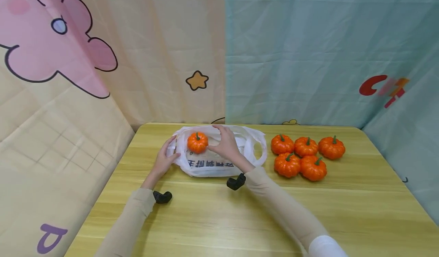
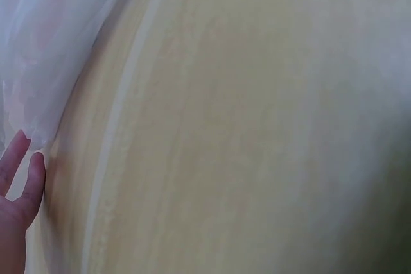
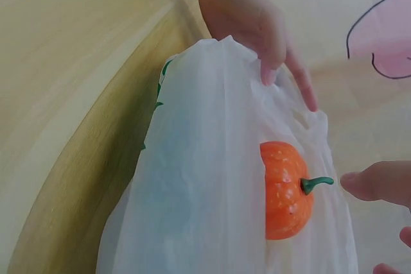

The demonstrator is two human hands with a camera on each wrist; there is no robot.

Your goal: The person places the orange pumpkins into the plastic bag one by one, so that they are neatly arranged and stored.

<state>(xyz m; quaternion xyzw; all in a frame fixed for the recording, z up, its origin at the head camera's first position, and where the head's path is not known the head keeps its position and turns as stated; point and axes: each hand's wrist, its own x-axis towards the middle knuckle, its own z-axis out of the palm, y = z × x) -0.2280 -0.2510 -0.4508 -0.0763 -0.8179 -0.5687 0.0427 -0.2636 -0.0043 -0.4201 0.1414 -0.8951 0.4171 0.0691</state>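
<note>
A white plastic bag with dark printing lies on the wooden table, its mouth facing up. Inside it, toward the left end, sits a small orange toy pumpkin with a green stem. My left hand touches the bag's left end, thumb and fingers spread apart at the plastic. Over the mouth, just right of the pumpkin, is my right hand, its thumb and fingers apart and nothing between them. The right wrist view shows a fingertip close to the pumpkin's stem.
Several more orange pumpkins stand grouped on the table to the right of the bag. One bag handle loops out toward them. Printed cloth curtains hang behind and at both sides of the table.
</note>
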